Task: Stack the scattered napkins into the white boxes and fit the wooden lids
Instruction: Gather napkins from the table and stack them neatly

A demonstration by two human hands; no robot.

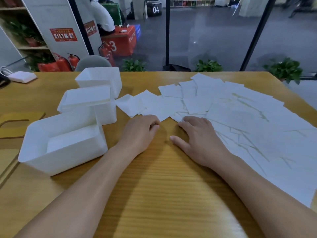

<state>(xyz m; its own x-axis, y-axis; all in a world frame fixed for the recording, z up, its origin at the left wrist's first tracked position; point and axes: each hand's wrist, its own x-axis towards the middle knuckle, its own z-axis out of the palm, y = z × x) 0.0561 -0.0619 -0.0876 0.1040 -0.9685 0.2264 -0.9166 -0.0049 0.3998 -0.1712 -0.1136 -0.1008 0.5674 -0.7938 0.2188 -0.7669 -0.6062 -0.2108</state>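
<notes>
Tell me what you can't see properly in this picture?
- Wooden lids, head view: cut off by the left edge.
- Middle box: its napkin stack hides the inside.
- Left hand: curled fingertips are hidden, so a grip is unclear.
- Napkins: overlapping, uncountable.

Table [154, 194] holds all. Three boxes on left part: near box [63, 143], middle box [89, 103] behind it, far box [101, 81] behind that. Napkin stack in middle box. Napkins [231, 117] spread right of boxes. Lids [13, 124] left of near box. Hands between near box and napkins.
</notes>
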